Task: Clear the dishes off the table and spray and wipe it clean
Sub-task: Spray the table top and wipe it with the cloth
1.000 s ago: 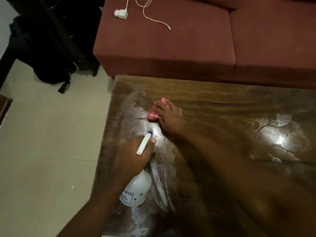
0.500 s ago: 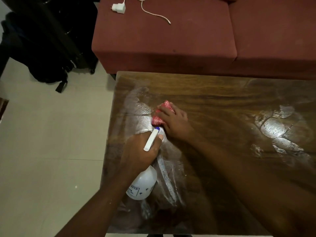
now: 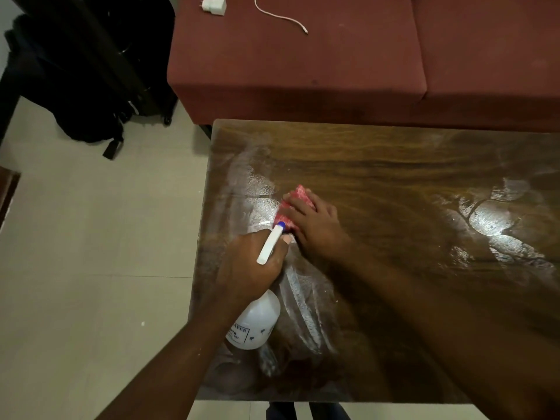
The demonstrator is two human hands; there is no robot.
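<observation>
A glossy brown wooden table (image 3: 378, 165) fills the right of the view, streaked with wet smears on its left part and at the right. My right hand (image 3: 315, 225) presses a red-and-white cloth (image 3: 298, 197) flat on the wet left part of the top. My left hand (image 3: 251, 268) grips the head of a white spray bottle (image 3: 257, 324), whose blue-tipped nozzle (image 3: 280, 224) points at the cloth. The bottle's body hangs over the table's left edge region. No dishes are visible on the table.
A dark red sofa (image 3: 303, 65) stands right behind the table, with a white charger (image 3: 214, 5) and its cable (image 3: 281, 18) on the seat. A black bag (image 3: 88, 74) lies on the tiled floor (image 3: 91, 253) at the upper left.
My right hand and the cloth have slid slightly right and toward me on the table. My left hand keeps the bottle just behind it.
</observation>
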